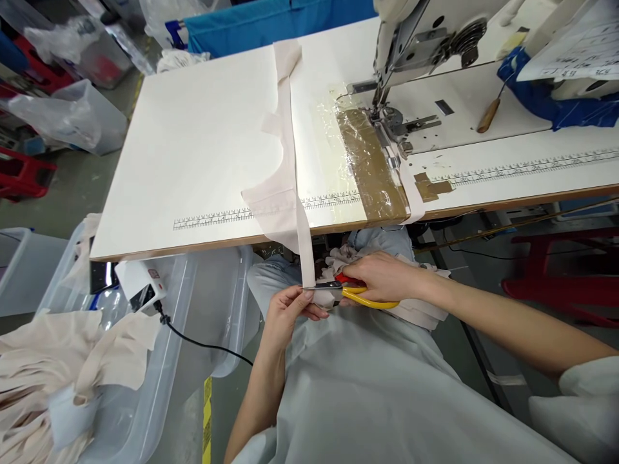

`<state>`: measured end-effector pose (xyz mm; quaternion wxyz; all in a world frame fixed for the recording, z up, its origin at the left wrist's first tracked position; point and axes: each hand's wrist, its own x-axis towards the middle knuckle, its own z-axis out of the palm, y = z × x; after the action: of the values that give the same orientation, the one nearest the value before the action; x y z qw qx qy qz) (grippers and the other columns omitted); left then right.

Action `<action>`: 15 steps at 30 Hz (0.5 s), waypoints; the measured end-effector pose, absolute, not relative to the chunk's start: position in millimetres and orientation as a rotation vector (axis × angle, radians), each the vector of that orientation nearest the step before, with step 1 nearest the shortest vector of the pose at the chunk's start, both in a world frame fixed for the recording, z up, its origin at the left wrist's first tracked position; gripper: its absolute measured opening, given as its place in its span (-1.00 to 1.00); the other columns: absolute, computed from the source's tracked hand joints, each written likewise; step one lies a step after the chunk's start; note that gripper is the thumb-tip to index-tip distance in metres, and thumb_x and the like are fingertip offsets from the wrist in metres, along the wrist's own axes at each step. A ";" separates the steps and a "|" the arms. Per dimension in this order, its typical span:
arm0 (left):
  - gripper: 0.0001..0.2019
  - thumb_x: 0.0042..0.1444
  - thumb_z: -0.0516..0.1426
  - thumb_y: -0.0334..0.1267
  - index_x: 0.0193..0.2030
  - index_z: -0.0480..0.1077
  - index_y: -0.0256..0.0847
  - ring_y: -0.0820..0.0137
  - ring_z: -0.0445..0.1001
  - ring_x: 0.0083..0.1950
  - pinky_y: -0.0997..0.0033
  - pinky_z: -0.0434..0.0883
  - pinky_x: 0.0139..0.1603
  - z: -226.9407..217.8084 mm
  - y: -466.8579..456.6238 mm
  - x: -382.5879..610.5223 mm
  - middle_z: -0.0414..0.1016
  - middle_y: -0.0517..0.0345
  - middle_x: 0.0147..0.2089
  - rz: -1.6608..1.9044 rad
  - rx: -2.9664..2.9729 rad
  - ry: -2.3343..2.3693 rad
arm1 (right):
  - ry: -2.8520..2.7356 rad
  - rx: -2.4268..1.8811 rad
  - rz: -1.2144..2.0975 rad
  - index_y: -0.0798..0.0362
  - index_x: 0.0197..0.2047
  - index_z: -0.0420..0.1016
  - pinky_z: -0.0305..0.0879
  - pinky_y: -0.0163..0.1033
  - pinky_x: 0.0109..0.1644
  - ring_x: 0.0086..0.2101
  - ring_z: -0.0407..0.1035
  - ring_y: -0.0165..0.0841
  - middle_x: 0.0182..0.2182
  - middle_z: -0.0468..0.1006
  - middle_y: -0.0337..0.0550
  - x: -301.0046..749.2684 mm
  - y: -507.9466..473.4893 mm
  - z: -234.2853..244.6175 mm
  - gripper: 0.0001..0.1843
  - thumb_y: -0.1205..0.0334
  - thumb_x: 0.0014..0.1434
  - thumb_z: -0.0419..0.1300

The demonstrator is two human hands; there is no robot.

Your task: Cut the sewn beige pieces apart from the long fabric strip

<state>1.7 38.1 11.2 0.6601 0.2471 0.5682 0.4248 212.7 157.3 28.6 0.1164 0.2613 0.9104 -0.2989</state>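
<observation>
Left grip (289, 309), pinched on the pale strip (304, 248) hanging over the near edge of the surface (193, 142); right grip (380, 276), closed around red-and-yellow scissors (356, 292), their blades across the strip's lower end

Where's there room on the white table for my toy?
Left of the pale cloth, beyond the printed ruler, the white table is bare. It's crowded around the sewing machine and over the lap, where the right hand holds scissors.
</observation>
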 end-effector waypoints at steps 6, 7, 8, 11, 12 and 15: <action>-0.57 0.07 0.28 0.12 -0.24 0.53 -0.28 0.28 0.57 -0.44 0.38 0.46 -0.40 5.0 37.4 -6.8 0.61 -0.02 -0.42 0.881 0.683 1.340 | 2.681 0.805 -0.922 0.02 -0.52 0.19 -0.19 -0.25 -0.44 -0.58 0.12 -0.39 -0.62 0.27 -0.24 215.2 155.9 22.6 -0.53 -0.10 0.25 0.18; -0.56 0.09 0.27 0.12 -0.14 0.53 -0.26 0.32 0.54 -0.44 0.40 0.44 -0.41 5.1 38.5 -9.6 0.63 -0.03 -0.32 0.893 0.761 1.415 | 2.681 0.838 -0.937 0.02 -0.53 0.16 -0.19 -0.25 -0.44 -0.58 0.11 -0.40 -0.63 0.26 -0.25 218.7 154.0 21.3 -0.52 -0.10 0.24 0.18; -0.55 0.10 0.28 0.10 -0.05 0.51 -0.24 0.36 0.51 -0.42 0.41 0.41 -0.41 6.3 40.4 -12.0 0.63 -0.03 -0.22 0.934 0.858 1.527 | 2.678 0.873 -0.964 0.02 -0.53 0.13 -0.19 -0.25 -0.44 -0.59 0.10 -0.40 -0.63 0.24 -0.26 222.9 151.4 19.9 -0.50 -0.11 0.23 0.19; -0.57 0.14 0.27 0.01 0.06 0.46 -0.16 0.35 0.45 -0.26 0.40 0.39 -0.27 14.9 51.3 -12.7 0.53 -0.03 0.00 1.145 1.188 1.930 | 2.673 0.964 -1.096 0.01 -0.53 0.08 -0.15 -0.26 -0.44 -0.58 0.09 -0.41 -0.62 0.23 -0.28 236.4 140.5 15.6 -0.45 -0.19 0.24 0.15; -0.61 0.16 0.25 0.00 0.04 0.46 -0.16 0.31 0.45 -0.17 0.37 0.39 -0.18 17.6 56.3 -10.7 0.51 -0.03 0.00 1.193 1.291 1.999 | 2.679 0.992 -1.149 0.01 -0.53 0.06 -0.13 -0.27 -0.44 -0.58 0.10 -0.41 -0.62 0.23 -0.28 240.6 136.5 14.2 -0.44 -0.22 0.25 0.13; -0.72 0.24 0.17 0.01 -0.13 0.49 -0.15 0.28 0.46 -0.13 0.35 0.39 -0.12 14.2 70.7 -5.1 0.52 0.05 -0.17 1.254 1.431 1.923 | 2.708 1.105 -1.273 0.00 -0.51 0.05 -0.08 -0.28 -0.45 -0.57 0.13 -0.40 -0.61 0.23 -0.28 252.5 126.8 12.3 -0.41 -0.30 0.27 0.05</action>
<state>-5.1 70.7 14.2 0.2164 0.5165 0.6939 0.4527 252.5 126.8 12.3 -0.0243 0.3463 0.8487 -0.3989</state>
